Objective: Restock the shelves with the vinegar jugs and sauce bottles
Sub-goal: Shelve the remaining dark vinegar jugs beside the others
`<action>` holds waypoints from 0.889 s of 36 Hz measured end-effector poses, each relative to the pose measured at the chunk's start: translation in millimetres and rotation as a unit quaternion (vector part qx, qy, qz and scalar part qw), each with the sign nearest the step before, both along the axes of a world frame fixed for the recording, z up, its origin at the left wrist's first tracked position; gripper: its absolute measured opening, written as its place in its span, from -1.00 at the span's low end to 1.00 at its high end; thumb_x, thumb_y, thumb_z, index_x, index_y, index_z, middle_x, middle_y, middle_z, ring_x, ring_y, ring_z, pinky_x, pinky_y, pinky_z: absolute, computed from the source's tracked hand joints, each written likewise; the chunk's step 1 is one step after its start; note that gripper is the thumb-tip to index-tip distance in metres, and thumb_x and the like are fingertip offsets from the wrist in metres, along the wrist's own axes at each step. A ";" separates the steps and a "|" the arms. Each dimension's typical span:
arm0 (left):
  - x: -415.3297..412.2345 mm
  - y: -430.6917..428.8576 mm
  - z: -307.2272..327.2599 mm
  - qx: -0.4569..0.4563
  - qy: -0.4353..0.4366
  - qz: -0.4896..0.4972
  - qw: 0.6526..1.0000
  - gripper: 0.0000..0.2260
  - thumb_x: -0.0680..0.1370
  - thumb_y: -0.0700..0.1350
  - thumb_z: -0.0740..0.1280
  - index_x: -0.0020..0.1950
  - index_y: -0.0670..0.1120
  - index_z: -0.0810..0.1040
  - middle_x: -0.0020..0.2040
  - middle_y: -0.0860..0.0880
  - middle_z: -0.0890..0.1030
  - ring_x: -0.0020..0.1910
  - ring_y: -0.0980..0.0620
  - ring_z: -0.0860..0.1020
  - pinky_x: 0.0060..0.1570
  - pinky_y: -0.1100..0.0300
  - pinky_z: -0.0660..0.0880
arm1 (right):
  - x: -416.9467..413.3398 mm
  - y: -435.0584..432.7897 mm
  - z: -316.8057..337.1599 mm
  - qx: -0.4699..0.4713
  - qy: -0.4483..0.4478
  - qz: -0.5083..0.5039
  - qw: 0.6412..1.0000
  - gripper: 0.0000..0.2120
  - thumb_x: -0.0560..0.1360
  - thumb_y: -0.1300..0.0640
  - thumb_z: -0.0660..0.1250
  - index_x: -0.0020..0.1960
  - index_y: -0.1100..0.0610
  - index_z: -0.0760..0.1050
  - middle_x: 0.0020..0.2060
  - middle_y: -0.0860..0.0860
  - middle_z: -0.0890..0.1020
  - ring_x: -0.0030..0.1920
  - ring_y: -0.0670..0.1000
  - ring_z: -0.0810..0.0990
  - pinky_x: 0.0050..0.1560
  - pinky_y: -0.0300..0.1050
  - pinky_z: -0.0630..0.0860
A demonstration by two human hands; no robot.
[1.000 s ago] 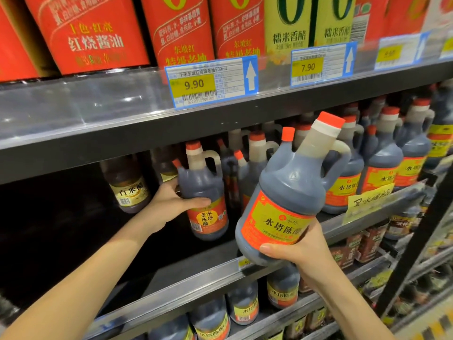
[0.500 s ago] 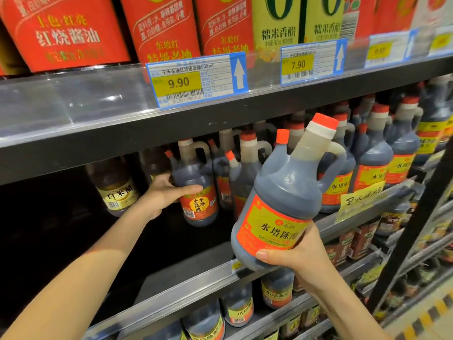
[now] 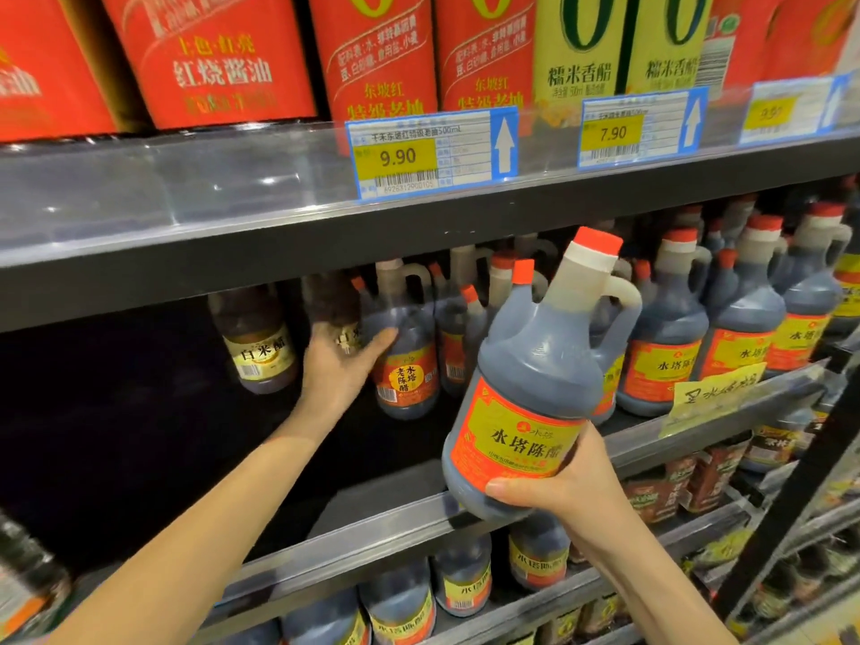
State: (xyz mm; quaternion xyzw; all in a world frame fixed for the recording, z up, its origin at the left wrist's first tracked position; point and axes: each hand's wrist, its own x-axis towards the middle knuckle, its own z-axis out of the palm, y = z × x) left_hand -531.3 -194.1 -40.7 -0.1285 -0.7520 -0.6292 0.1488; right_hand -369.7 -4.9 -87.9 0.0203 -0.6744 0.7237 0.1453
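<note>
My right hand (image 3: 565, 493) grips the base of a large dark vinegar jug (image 3: 535, 388) with a red-and-yellow label and an orange cap. It is tilted, in front of the middle shelf (image 3: 372, 542) and above its front rail. My left hand (image 3: 337, 365) reaches deep into that shelf. Its thumb lies across the left shoulder of a small vinegar jug (image 3: 408, 370), and its fingers go behind the jug's left side. That small jug stands upright on the shelf, left of the other jugs.
A row of matching large jugs (image 3: 740, 337) fills the shelf's right half, and a white-rice vinegar bottle (image 3: 260, 351) stands at the back left. Red soy sauce bottles (image 3: 223, 62) and price tags (image 3: 433, 153) sit above. More jugs (image 3: 460, 584) stand below. A black post (image 3: 791, 481) runs on the right.
My left hand has pushed the small jug farther back into the shelf. The large jug in my right hand has stayed tilted at the shelf front, almost unmoved.
</note>
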 end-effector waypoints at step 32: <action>100.2 -7.7 38.3 -0.177 0.099 -0.211 0.956 -0.45 0.17 -0.15 0.65 0.01 0.20 0.48 -0.05 0.27 0.64 0.01 0.32 0.58 -0.08 0.44 0.50 | -34.4 -29.6 16.1 0.194 0.042 -0.010 0.980 -0.35 0.12 0.40 0.62 0.13 0.16 0.45 -0.14 -0.28 0.62 -0.08 -0.42 0.55 -0.17 -0.55 0.43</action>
